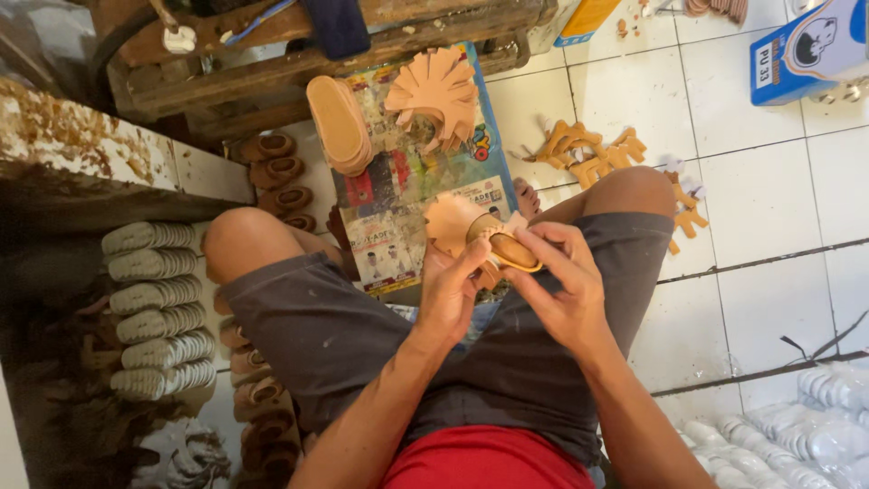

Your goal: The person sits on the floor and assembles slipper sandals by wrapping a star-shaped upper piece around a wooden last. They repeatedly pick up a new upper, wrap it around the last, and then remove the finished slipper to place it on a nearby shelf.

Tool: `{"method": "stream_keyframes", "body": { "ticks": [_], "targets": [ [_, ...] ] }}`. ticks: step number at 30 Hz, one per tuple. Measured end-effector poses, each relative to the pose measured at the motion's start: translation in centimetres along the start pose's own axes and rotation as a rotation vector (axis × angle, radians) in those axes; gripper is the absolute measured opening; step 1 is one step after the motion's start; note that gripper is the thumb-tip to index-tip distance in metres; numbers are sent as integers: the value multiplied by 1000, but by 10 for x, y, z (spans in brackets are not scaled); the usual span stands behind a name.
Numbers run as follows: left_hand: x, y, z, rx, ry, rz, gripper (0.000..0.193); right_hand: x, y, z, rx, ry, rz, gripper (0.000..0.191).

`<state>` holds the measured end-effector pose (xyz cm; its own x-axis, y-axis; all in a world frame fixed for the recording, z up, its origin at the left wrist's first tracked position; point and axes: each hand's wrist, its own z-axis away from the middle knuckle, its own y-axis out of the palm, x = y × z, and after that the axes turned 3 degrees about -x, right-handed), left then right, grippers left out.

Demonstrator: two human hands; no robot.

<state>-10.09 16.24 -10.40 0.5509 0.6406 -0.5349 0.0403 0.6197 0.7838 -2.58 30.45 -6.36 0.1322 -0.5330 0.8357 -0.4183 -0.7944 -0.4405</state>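
Both hands meet above the lap: the left hand (455,288) pinches the near edge of a tan sandal piece (480,237), while the right hand (559,281) curls around its far side, fingertips pressing the upper strap down. It looks like the strap is being seated onto the sole; the next move likely calls for firm, even pressure along the edge. Its long axis runs toward the printed cardboard sheet (398,208), near that sheet's lower edge.
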Motion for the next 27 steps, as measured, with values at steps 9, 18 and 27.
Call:
{"method": "stream_keyframes", "body": {
  "ticks": [9, 18, 27],
  "targets": [
    [6, 2, 26, -49, 142, -22, 56, -6, 8, 11, -99, -192, 19, 53],
    [-14, 2, 47, 114, 164, -113, 56, 17, -3, 10, -77, -335, 13, 53],
    [-15, 17, 57, -73, 161, 42, 47, 11, 3, 7, -41, -269, -149, 56]
  ]
}}
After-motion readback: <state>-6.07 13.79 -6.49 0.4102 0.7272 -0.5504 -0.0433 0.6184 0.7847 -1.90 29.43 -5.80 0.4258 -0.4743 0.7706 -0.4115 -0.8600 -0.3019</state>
